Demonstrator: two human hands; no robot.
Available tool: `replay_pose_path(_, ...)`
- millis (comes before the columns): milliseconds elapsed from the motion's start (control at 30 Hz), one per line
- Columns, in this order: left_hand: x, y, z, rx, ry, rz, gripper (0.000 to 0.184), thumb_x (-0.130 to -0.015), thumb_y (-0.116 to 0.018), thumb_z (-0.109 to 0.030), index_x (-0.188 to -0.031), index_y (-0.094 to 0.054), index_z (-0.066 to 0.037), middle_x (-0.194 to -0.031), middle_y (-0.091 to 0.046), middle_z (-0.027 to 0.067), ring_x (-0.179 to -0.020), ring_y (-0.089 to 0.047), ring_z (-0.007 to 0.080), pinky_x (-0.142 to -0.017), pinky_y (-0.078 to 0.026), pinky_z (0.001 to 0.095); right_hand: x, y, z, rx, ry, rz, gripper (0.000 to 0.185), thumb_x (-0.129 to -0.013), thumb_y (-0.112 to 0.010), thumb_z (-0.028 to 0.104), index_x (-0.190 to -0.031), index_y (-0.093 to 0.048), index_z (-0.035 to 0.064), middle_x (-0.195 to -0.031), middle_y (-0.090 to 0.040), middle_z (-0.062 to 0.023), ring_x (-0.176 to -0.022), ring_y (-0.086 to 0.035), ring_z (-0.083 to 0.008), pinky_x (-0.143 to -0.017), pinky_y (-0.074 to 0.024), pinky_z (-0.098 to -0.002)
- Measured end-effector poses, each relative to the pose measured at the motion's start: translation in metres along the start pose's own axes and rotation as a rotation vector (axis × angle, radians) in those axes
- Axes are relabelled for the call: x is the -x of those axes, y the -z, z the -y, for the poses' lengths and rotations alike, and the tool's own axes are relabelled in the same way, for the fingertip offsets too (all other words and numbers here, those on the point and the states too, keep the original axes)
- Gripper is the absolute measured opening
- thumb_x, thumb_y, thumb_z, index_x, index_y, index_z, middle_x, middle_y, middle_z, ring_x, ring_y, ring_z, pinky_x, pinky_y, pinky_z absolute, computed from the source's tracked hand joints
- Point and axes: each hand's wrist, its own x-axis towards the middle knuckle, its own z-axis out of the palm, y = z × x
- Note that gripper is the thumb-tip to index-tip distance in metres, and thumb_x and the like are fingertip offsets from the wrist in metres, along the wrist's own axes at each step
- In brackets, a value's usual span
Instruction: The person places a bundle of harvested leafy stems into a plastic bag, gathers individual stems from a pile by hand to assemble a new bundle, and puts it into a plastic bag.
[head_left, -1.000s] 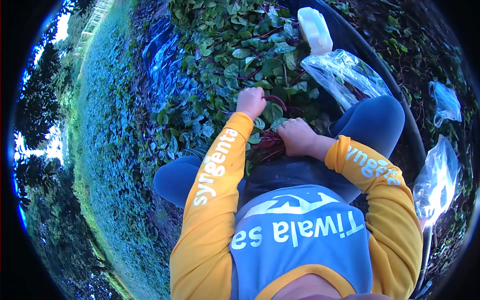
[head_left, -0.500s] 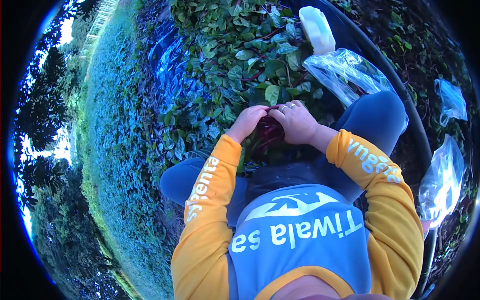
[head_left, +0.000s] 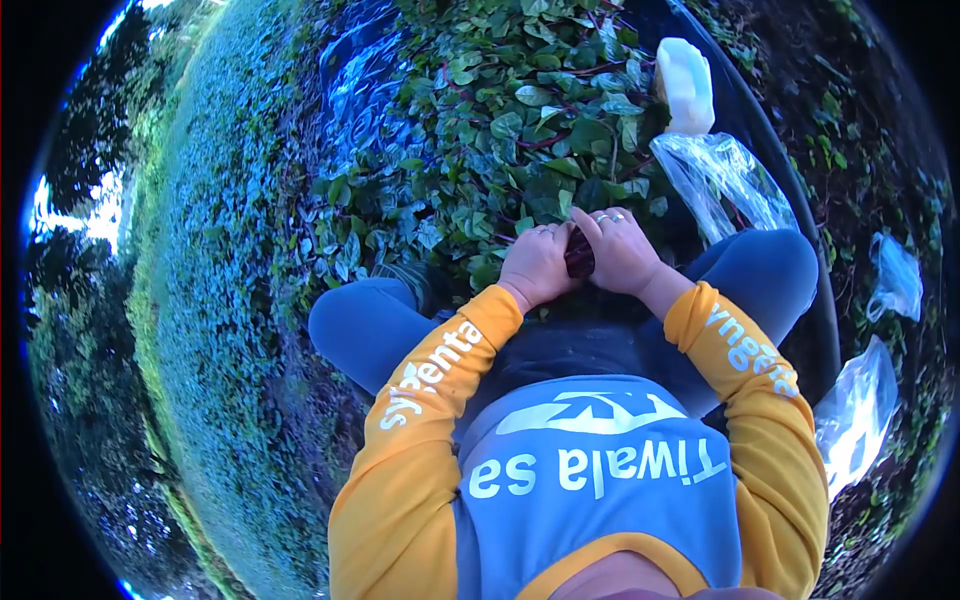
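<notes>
My left hand [head_left: 538,265] and my right hand [head_left: 618,250] are together above my lap, both closed round a bundle of dark red stems [head_left: 578,255]. The stems show only between the hands; the rest of the bundle is hidden. Rings are visible on my right hand, whose thumb side is against the bundle. Just beyond the hands lies a thick heap of green leafy vines [head_left: 560,120] with reddish stems.
A white plastic container [head_left: 685,88] and a clear plastic bag [head_left: 725,180] lie beyond my right knee. More clear bags [head_left: 895,280] are farther right, past a dark curved edge. Blue plastic sheeting [head_left: 365,70] lies at the upper left, near low green plants.
My left hand, earlier apart with a red stem, has come to the bundle beside my right hand. Both now close round it. The view has shifted, so the container and bags appear lower.
</notes>
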Motion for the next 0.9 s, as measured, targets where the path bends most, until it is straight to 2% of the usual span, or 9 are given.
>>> replay_pose_path(133, -0.001, -0.005, 0.001, -0.143, -0.038, 0.09, 0.056, -0.068, -0.081, -0.034, -0.107, -0.059, -0.002, -0.094, -0.068, 0.015, -0.092, -0.068, 0.0317, -0.084, -0.052, 0.0425, 0.003, -0.007, 0.001, 0.089, -0.075, 0.181, 0.059, -0.069, -0.074, 0.018, -0.123, -0.058, 0.0016, -0.115, -0.064, -0.0198, -0.111, -0.061, -0.036, -0.101, -0.0448, -0.0476)
replay_pose_path(200, -0.002, -0.009, 0.002, -0.128, -0.035, 0.095, 0.053, -0.068, -0.081, -0.034, -0.105, -0.059, -0.003, -0.093, -0.068, 0.0144, -0.091, -0.068, 0.0314, -0.084, -0.052, 0.0421, 0.003, -0.013, -0.003, 0.133, -0.002, 0.046, 0.07, -0.069, -0.075, 0.019, -0.134, -0.053, 0.001, -0.122, -0.06, -0.0216, -0.117, -0.058, -0.0366, -0.101, -0.0445, -0.0493)
replay_pose_path(300, -0.003, -0.002, -0.002, -0.121, -0.028, 0.114, 0.052, -0.068, -0.081, -0.034, -0.103, -0.06, -0.002, -0.093, -0.069, 0.0144, -0.091, -0.068, 0.0314, -0.085, -0.052, 0.0419, -0.001, -0.014, -0.011, 0.065, 0.173, -0.079, 0.078, -0.071, -0.073, 0.021, -0.141, -0.047, 0.001, -0.112, -0.064, -0.0201, -0.111, -0.061, -0.037, -0.102, -0.0433, -0.0504)
replay_pose_path(333, -0.004, 0.004, -0.004, -0.146, -0.044, 0.147, 0.049, -0.072, -0.078, -0.034, -0.105, -0.061, -0.001, -0.095, -0.07, 0.0146, -0.092, -0.068, 0.0309, -0.085, -0.051, 0.0415, -0.003, -0.007, -0.01, 0.004, 0.077, 0.141, 0.082, -0.072, -0.074, 0.022, -0.146, -0.045, 0.0022, -0.108, -0.067, -0.0191, -0.104, -0.064, -0.0368, -0.098, -0.0469, -0.0499)
replay_pose_path(400, -0.007, 0.013, -0.005, -0.137, -0.036, 0.199, 0.056, -0.074, -0.078, -0.037, -0.113, -0.061, 0.0, -0.1, -0.07, 0.0151, -0.095, -0.068, 0.0306, -0.09, -0.049, 0.0429, -0.005, -0.005, -0.008, 0.014, 0.043, 0.176, 0.083, -0.071, -0.076, 0.023, -0.146, -0.045, 0.0021, -0.106, -0.068, -0.0182, -0.1, -0.066, -0.0365, -0.094, -0.0493, -0.0489)
replay_pose_path(467, -0.014, 0.034, -0.004, -0.118, -0.092, 0.075, 0.063, -0.072, -0.079, -0.04, -0.116, -0.059, -0.001, -0.105, -0.068, 0.0156, -0.101, -0.065, 0.0311, -0.093, -0.046, 0.0457, -0.016, 0.009, -0.007, 0.036, 0.012, 0.19, 0.084, -0.07, -0.078, 0.023, -0.145, -0.046, 0.0021, -0.103, -0.069, -0.0173, -0.097, -0.067, -0.0363, -0.091, -0.0518, -0.048)
replay_pose_path(567, -0.022, 0.102, 0.006, -0.159, -0.279, -0.256, 0.08, -0.066, -0.084, -0.05, -0.127, -0.055, -0.006, -0.124, -0.06, 0.0167, -0.121, -0.053, 0.0342, -0.102, -0.036, 0.0534, -0.025, 0.036, -0.013, 0.033, 0.006, -0.098, 0.081, -0.068, -0.082, 0.021, -0.141, -0.051, 0.0067, -0.097, -0.068, -0.016, -0.093, -0.067, -0.0369, -0.082, -0.0539, -0.0471)
replay_pose_path(767, 0.007, 0.182, 0.108, -0.532, 0.423, -0.146, 0.077, -0.076, -0.08, -0.044, -0.139, -0.053, -0.008, -0.146, -0.049, 0.0192, -0.138, -0.04, 0.0394, -0.112, -0.027, 0.0612, -0.041, 0.067, -0.06, -0.126, -0.386, -0.154, 0.06, -0.068, -0.078, 0.016, -0.125, -0.061, 0.0098, -0.11, -0.069, -0.0169, -0.103, -0.066, -0.039, -0.088, -0.0538, -0.0458)
replay_pose_path(900, 0.017, 0.194, 0.112, -0.401, 0.591, 0.074, 0.069, -0.082, -0.075, -0.043, -0.139, -0.057, -0.008, -0.151, -0.046, 0.0196, -0.146, -0.033, 0.0394, -0.118, -0.018, 0.0631, -0.037, 0.038, -0.084, -0.119, -0.604, -0.192, 0.07, -0.065, -0.078, 0.02, -0.132, -0.06, 0.0128, -0.112, -0.069, -0.0199, -0.108, -0.065, -0.0389, -0.093, -0.0516, -0.0454)
